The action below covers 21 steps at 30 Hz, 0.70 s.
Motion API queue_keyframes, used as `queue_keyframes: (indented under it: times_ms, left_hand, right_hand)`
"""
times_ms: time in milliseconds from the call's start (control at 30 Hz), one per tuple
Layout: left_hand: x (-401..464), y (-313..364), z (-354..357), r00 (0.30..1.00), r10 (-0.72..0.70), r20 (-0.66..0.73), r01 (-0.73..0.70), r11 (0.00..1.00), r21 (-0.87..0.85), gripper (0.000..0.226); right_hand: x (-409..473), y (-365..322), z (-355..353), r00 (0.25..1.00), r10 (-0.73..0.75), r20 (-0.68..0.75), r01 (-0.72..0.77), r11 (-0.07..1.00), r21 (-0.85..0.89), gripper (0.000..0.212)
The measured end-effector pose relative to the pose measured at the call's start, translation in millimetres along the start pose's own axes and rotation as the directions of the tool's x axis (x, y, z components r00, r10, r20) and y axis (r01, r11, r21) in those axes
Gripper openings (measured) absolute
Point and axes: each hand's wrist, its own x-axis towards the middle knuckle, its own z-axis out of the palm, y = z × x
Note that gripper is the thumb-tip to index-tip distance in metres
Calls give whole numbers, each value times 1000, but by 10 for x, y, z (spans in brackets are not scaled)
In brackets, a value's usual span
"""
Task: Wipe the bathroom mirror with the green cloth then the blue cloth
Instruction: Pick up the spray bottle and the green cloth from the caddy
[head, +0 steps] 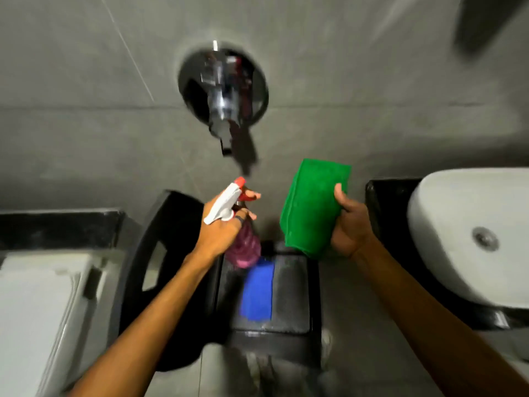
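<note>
My right hand (350,224) holds a folded green cloth (312,207) upright in front of the grey tiled wall. My left hand (226,227) grips a spray bottle (246,247) with pink liquid, a white head and a red nozzle, its nozzle pointing up and away. A folded blue cloth (257,293) lies flat on the lid of a black bin (292,296) below both hands. No mirror is in view.
A chrome wall tap (223,90) sits above the hands. A white basin (472,236) on a black counter stands at the right. A white toilet tank (40,305) is at the left, a black stool (160,253) beside the bin.
</note>
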Motion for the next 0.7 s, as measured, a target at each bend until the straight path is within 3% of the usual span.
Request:
queue_keyframes:
  times_ms: [133, 267, 367, 500, 633, 700]
  left_hand:
    - [290, 1331, 202, 963, 258, 77, -260, 966, 16, 55]
    - [546, 2405, 298, 884, 425, 194, -429, 903, -25, 42]
    - [693, 2968, 354, 856, 456, 243, -448, 889, -90, 32]
    - [848, 3460, 443, 836, 497, 233, -475, 867, -148, 28]
    - [955, 3819, 420, 845, 502, 187, -472, 863, -181, 41]
    - [975, 3934, 422, 830, 525, 188, -492, 848, -197, 33]
  right_hand:
    - [-389, -1004, 870, 956, -233, 176, 237, 971, -2, 59]
    - [-763, -1848, 1653, 847, -414, 333, 440, 898, -4, 60]
    - [-986, -2293, 2072, 777, -471, 418, 526, 850, -20, 58]
    - [-1128, -2748, 2424, 736, -524, 428, 594, 803, -39, 63]
    - [-1249, -3032, 2614, 699, -553, 452, 639, 768, -48, 58]
    - [-1277, -3112, 2638, 689, -564, 454, 653, 756, -52, 56]
